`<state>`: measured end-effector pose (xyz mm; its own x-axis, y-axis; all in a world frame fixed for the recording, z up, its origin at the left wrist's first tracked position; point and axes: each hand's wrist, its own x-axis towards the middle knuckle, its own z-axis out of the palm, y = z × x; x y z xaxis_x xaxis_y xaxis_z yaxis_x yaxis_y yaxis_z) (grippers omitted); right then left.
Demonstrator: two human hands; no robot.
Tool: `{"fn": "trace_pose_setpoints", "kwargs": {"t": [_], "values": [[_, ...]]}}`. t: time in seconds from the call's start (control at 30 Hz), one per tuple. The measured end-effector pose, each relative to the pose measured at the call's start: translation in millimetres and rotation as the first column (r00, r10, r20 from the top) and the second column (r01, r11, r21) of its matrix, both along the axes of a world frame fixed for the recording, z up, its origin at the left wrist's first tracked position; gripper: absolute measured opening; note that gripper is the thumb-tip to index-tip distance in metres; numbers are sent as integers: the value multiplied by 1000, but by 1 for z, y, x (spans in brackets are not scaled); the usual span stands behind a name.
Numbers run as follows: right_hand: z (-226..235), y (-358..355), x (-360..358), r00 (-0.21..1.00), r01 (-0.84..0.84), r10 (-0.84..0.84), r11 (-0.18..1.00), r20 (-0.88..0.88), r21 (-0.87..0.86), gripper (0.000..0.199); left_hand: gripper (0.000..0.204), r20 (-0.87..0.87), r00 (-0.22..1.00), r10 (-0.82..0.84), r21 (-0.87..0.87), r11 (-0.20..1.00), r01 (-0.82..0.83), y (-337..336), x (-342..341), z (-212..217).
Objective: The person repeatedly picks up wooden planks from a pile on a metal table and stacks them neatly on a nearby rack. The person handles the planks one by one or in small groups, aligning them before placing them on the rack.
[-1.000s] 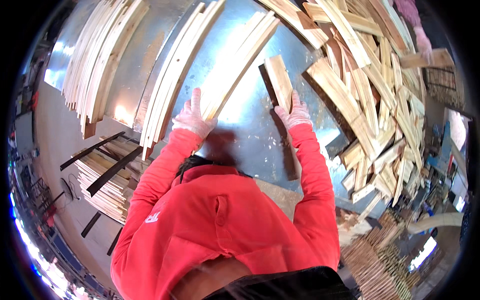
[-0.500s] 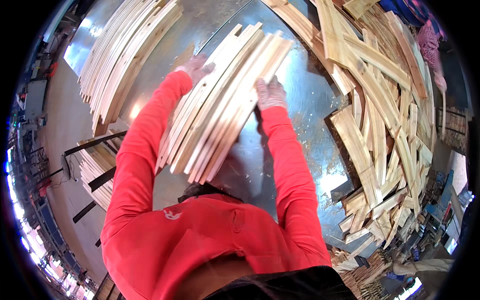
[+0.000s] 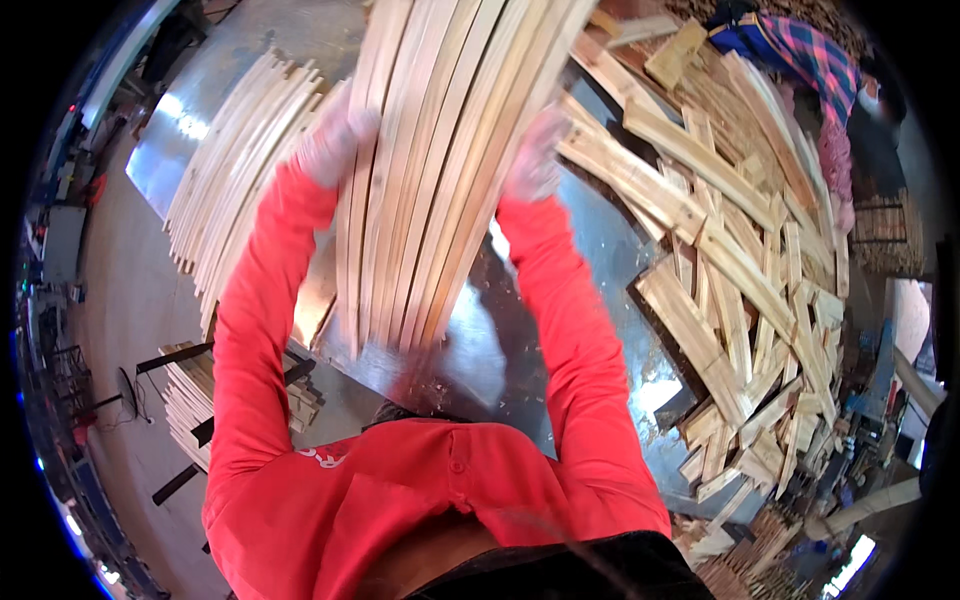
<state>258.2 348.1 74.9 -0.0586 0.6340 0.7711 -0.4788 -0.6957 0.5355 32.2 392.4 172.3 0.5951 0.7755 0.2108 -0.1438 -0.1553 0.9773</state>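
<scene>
Above the bench [image 3: 600, 262], the left hand [image 3: 338, 142] and right hand [image 3: 537, 157] are clasping wooden strips [image 3: 435, 170] between them; shifting these is probably requiring even pressure.

Plank bundle [image 3: 430, 180] between gloved fingers [image 3: 363, 122], metal table [image 3: 592, 265]

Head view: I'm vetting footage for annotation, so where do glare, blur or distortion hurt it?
In the head view, glare whitens patches of the metal table; in that same view, the left hand and right hand look blurred; also in the head view, the held boards curve with fisheye distortion and the picture's corners are black.
</scene>
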Motion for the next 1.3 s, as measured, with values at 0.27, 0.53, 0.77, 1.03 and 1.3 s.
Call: {"fn": "trace_pose_setpoints", "kwargs": {"t": [0.27, 0.53, 0.77, 1.03, 1.3], "values": [[125, 0, -41, -665, 729, 87, 295, 742, 618, 47, 77, 283, 906, 316, -164, 946, -279, 11, -4, 50], [-92, -116, -139, -249, 758, 440, 643, 863, -109, 56, 76, -213, 966, 149, -765, 590, -260, -122, -94, -166], [-118, -94, -238, -343, 763, 405, 647, 848, 0, 116, 64, -492, 853, 174, -494, 751, -438, -50, -239, -249], [-143, -54, -311, -233, 802, 556, 574, 798, -166, 42, 64, -591, 762, 265, -222, 854, -470, 19, -279, -231], [-163, 28, -402, -446, 845, 523, 512, 726, 151, 80, 67, -655, 708, 264, -263, 799, -540, 94, -364, -240]]}}
